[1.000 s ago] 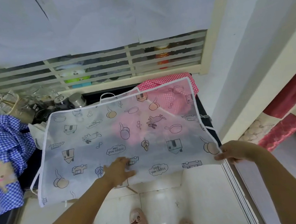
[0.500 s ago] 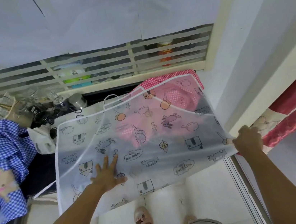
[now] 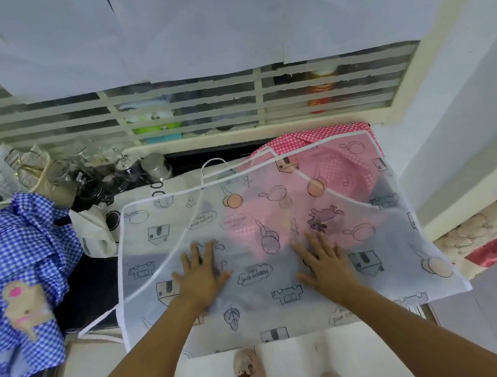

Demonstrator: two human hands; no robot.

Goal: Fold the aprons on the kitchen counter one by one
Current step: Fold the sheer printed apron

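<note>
Right hand (image 3: 323, 262) off the apron's corner, now flat beside left hand (image 3: 200, 277), fingers spread, both pressing translucent apron (image 3: 274, 204) onto tabletop (image 3: 96, 287)

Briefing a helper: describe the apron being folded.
On the counter under the barred window, the apron lies beneath the left hand and right hand. Unlike the blue checked apron and pink checked cloth, it is sheer white with cartoon prints.

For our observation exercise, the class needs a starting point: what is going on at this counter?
A person presses the left hand and right hand flat on a sheer white printed apron spread over the dark counter, its near edge hanging past the front. A pink checked apron lies under its far right part. A blue checked apron is heaped at the left.
</note>
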